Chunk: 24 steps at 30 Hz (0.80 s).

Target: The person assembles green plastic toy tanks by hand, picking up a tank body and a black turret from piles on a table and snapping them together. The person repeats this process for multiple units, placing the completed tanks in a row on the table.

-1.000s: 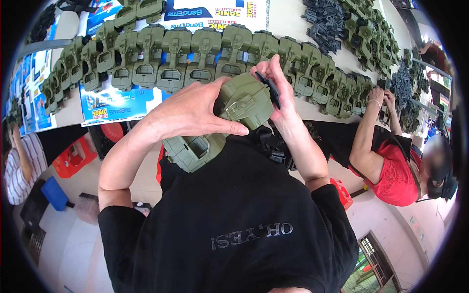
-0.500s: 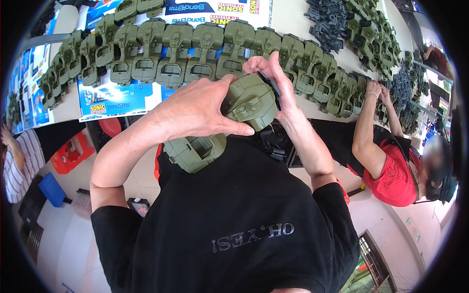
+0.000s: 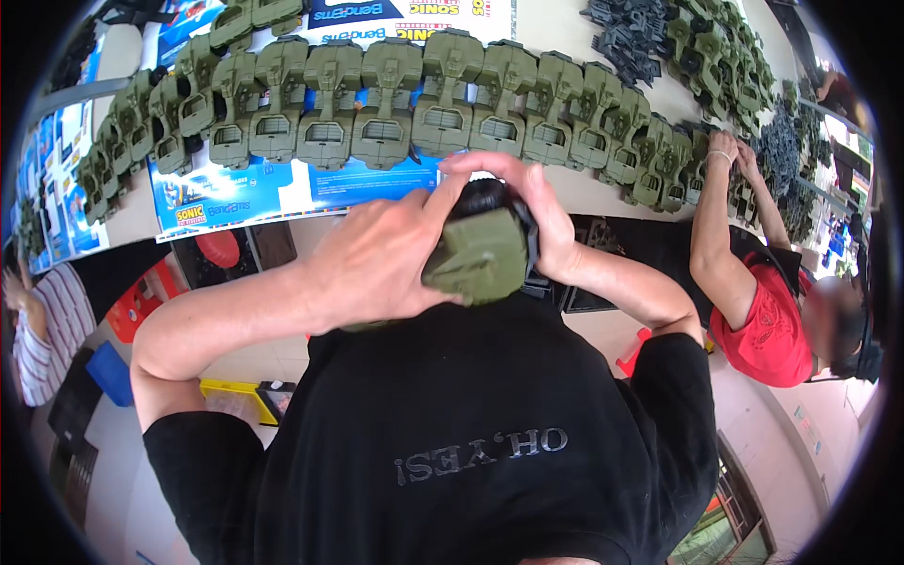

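Observation:
An olive-green plastic toy vehicle body (image 3: pixel 482 259) is tilted close to my chest, between both hands. My left hand (image 3: pixel 381 250) grips its left side, thumb along the near edge and fingers over the far end. From the other side my right hand (image 3: pixel 551 221) holds it, fingers arched over a black ridged part (image 3: pixel 484 195), which looks like a wheel, at its far end. Dark pieces show along the vehicle's right side, partly covered by my fingers. The vehicle's underside and near end are mostly hidden.
A long row of similar green vehicle bodies (image 3: pixel 381 132) lines the table, over blue printed sheets (image 3: pixel 353 184). Grey plastic parts (image 3: pixel 626 42) lie heaped at the far right. A co-worker in a red shirt (image 3: pixel 767 325) reaches to the table on my right; a striped sleeve (image 3: pixel 56 320) shows at left.
Both hands have drawn the vehicle body nearer my chest and tipped it, so its black ridged part now shows at the far end. My elbows have spread outward.

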Tool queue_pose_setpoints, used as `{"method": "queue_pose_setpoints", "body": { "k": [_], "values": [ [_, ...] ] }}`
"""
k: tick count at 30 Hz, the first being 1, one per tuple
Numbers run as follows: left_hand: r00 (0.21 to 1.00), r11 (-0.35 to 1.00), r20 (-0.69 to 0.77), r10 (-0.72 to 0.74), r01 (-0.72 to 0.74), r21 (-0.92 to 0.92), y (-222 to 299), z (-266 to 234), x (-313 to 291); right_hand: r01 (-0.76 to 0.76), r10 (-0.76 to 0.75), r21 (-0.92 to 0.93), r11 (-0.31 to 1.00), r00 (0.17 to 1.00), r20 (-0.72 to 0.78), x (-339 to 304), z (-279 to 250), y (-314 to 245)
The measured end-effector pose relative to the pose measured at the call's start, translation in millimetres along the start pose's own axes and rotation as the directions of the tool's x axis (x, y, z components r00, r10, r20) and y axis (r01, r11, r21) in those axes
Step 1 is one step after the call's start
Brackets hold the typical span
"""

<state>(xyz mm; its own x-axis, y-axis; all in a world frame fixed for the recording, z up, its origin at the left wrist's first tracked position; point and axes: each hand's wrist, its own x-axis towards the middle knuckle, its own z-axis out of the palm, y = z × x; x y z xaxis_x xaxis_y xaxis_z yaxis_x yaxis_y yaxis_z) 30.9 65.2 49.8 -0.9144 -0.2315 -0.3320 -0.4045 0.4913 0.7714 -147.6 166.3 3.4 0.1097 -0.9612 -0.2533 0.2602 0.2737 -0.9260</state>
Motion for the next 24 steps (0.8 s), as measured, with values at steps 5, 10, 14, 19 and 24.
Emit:
{"method": "queue_pose_setpoints", "body": {
  "k": [5,10,14,19,24],
  "values": [
    [0.988,0.950,0.069,0.139,-0.153,0.272,9,1,-14,0.403,-0.403,-0.310,0.861,0.913,0.066,-15,9,-2],
    [0.965,0.924,0.061,0.257,-0.263,0.276,2,1,-18,0.430,-0.427,-0.363,0.827,0.899,0.092,-25,21,-4],
    [0.978,0.934,0.076,0.196,-0.210,0.288,-1,6,-19,0.442,-0.427,-0.363,0.820,0.895,0.125,-17,16,7],
    [0.994,0.985,0.093,-0.053,0.037,0.170,-1,-2,-5,0.374,-0.371,-0.220,0.901,0.927,0.055,2,10,10],
    [0.962,0.897,0.235,-0.141,0.225,-0.381,-31,-27,29,-0.334,0.357,0.383,0.861,0.934,0.011,46,-19,-5]
  ]
}}
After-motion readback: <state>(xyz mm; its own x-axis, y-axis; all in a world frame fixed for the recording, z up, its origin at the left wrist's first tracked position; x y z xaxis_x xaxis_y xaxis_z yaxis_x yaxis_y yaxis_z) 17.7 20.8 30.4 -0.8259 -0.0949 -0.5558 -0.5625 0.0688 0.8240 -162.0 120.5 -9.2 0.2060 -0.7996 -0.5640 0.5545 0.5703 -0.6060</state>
